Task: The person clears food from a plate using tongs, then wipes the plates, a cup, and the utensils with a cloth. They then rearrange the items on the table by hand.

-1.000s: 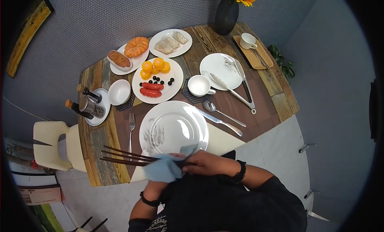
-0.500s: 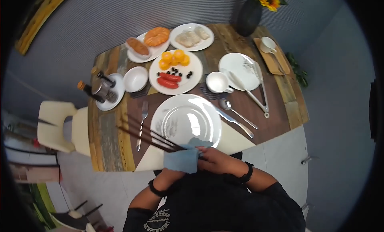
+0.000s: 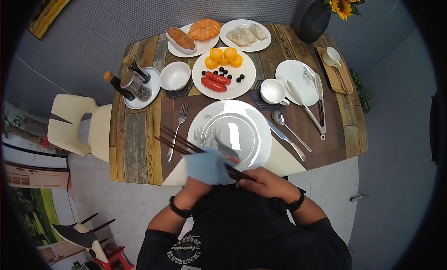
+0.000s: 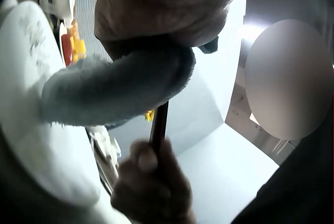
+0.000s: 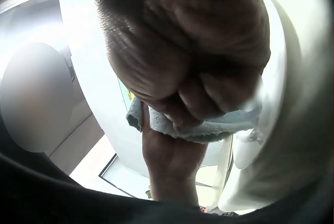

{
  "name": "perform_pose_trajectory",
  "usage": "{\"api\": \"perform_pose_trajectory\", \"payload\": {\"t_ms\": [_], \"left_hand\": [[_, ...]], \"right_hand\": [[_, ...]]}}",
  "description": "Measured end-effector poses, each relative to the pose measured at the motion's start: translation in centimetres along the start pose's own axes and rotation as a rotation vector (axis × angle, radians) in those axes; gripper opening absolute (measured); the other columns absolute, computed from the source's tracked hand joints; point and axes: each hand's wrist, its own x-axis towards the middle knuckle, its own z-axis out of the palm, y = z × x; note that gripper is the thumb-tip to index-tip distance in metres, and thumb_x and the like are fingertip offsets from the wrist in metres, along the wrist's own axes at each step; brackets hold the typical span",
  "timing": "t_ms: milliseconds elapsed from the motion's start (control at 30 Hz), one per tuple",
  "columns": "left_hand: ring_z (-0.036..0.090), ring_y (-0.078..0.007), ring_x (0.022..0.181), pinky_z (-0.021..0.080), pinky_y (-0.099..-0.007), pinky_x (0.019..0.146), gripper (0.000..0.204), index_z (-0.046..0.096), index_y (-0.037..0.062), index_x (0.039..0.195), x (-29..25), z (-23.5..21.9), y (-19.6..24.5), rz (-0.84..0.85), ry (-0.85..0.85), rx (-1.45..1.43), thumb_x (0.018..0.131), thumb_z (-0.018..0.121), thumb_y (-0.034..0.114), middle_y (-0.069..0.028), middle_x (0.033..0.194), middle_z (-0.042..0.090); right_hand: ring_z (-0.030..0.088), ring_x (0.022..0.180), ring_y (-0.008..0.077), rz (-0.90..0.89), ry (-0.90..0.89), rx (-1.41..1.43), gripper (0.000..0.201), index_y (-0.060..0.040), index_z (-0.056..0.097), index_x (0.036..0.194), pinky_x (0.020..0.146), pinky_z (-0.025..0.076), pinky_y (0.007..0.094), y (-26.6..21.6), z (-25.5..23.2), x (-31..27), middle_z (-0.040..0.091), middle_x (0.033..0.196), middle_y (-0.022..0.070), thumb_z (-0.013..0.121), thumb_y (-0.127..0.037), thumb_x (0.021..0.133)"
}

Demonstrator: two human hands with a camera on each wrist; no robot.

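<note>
1. Between the fingers of the two hands, in the head view, run dark chopsticks (image 3: 236, 173), above the near edge of the large plate (image 3: 208, 114). Their long axis slants from the right fingers, at the near end, away to the left, the far tips reaching over the fork (image 3: 181, 118) on the table (image 3: 135, 146).
2. Same view: the left hand (image 3: 199, 186) grips a blue cloth (image 3: 207, 167) round the middle of the bundle, so the cloth lies between its fingers and the wood. The right hand (image 3: 266, 184) is nearer the near ends, its fingers curled round them.
3. Beneath the left fingers, in the left wrist view, the folded cloth bulges out on the plate side; a dark length of chopstick leads from it straight to the right fingers, clamped together on it.
4. Beyond the right fingers, in the right wrist view, the cloth's edge shows beside the left wrist. These fingers are curled in, but the chopsticks are hidden, so this view cannot tell how they sit in the grip.
</note>
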Motion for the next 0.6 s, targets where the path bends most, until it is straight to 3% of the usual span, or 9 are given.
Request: {"api": "perform_pose_trajectory", "payload": {"t_ms": [67, 233, 367, 433, 467, 500, 533, 567, 600], "left_hand": [[0.069, -0.0231, 0.110, 0.054, -0.0366, 0.095, 0.020, 0.066, 0.0020, 0.115, 0.1, 1.7, 0.2, 0.052, -0.059, -0.038, 0.098, 0.061, 0.013, -0.0119, 0.116, 0.074], [0.067, -0.0259, 0.116, 0.053, -0.0397, 0.099, 0.021, 0.063, -0.0011, 0.116, 0.3, 3.1, -0.1, 0.089, -0.150, -0.136, 0.100, 0.061, 0.012, -0.0165, 0.119, 0.072], [0.068, -0.0250, 0.111, 0.053, -0.0362, 0.096, 0.026, 0.068, 0.0017, 0.119, 0.1, 2.5, 0.4, 0.112, -0.157, 0.079, 0.095, 0.065, 0.010, -0.0130, 0.118, 0.072], [0.070, -0.0244, 0.103, 0.054, -0.0341, 0.090, 0.031, 0.071, 0.0040, 0.118, 0.1, 0.6, 1.8, -0.020, -0.086, 0.370, 0.087, 0.069, 0.008, -0.0104, 0.115, 0.073], [0.070, -0.0239, 0.100, 0.055, -0.0353, 0.089, 0.025, 0.071, 0.0017, 0.112, -0.4, -0.4, 1.1, -0.054, 0.091, 0.234, 0.097, 0.064, 0.020, -0.0123, 0.111, 0.073], [0.068, -0.0245, 0.101, 0.053, -0.0376, 0.094, 0.043, 0.066, -0.0003, 0.115, -0.7, -1.5, 1.0, -0.040, 0.276, -0.306, 0.108, 0.047, 0.037, -0.0130, 0.108, 0.070], [0.067, -0.0271, 0.102, 0.053, -0.0419, 0.096, 0.042, 0.064, 0.0032, 0.114, -0.7, -2.8, 0.3, 0.092, 0.395, -0.335, 0.107, 0.049, 0.042, -0.0116, 0.103, 0.070], [0.067, -0.0289, 0.103, 0.054, -0.0468, 0.096, 0.038, 0.061, 0.0068, 0.112, -0.6, -4.4, 1.1, 0.018, 0.559, -0.611, 0.106, 0.052, 0.044, -0.0103, 0.102, 0.069], [0.065, -0.0291, 0.107, 0.052, -0.0496, 0.098, 0.035, 0.060, 0.0095, 0.110, -0.3, -5.7, 1.5, 0.159, 0.518, -0.712, 0.105, 0.054, 0.044, -0.0091, 0.101, 0.069]], "right_hand": [[0.061, 0.074, 0.0191, 0.011, -0.010, 0.009, 0.030, 0.0036, 0.066, 0.102, 0.073, 0.050, 0.0336, 0.0, 0.0, 0.3, 0.065, 0.079, 0.0096, 0.057, -0.024, 0.105], [0.066, 0.081, 0.0296, -0.398, 0.164, -0.078, 0.026, 0.0043, 0.066, 0.102, 0.079, 0.052, 0.0400, 1.9, 0.9, 1.6, 0.068, 0.087, 0.0177, 0.056, -0.020, 0.105], [0.065, 0.080, 0.0336, -0.117, 0.104, -0.106, 0.028, 0.0041, 0.065, 0.101, 0.076, 0.051, 0.0418, 0.2, 0.5, 0.4, 0.066, 0.085, 0.0204, 0.056, -0.022, 0.104], [0.059, 0.072, 0.0243, -0.109, 0.039, -0.153, 0.027, 0.0014, 0.063, 0.101, 0.071, 0.048, 0.0379, -0.1, 0.1, 0.0, 0.060, 0.077, 0.0160, 0.056, -0.025, 0.104], [0.059, 0.069, 0.0269, -0.076, 0.009, -0.167, 0.028, 0.0005, 0.064, 0.104, 0.068, 0.047, 0.0395, -0.6, -0.5, -0.4, 0.059, 0.074, 0.0162, 0.056, -0.027, 0.105], [0.059, 0.069, 0.0269, -0.064, 0.033, -0.176, 0.028, 0.0005, 0.064, 0.104, 0.068, 0.047, 0.0395, -0.4, -1.0, -1.1, 0.059, 0.074, 0.0162, 0.056, -0.027, 0.105], [0.058, 0.067, 0.0281, -0.071, 0.012, -0.216, 0.029, 0.0004, 0.064, 0.103, 0.067, 0.047, 0.0398, 0.0, -1.7, -1.8, 0.059, 0.073, 0.0161, 0.055, -0.027, 0.105], [0.058, 0.065, 0.0292, -0.079, -0.015, -0.257, 0.029, 0.0003, 0.064, 0.103, 0.066, 0.047, 0.0402, 0.2, -2.4, -2.5, 0.059, 0.072, 0.0161, 0.055, -0.027, 0.105], [0.057, 0.064, 0.0277, -0.070, -0.009, -0.260, 0.030, 0.0012, 0.064, 0.099, 0.065, 0.047, 0.0385, 0.1, -3.1, -3.5, 0.058, 0.069, 0.0157, 0.055, -0.027, 0.106]]}}
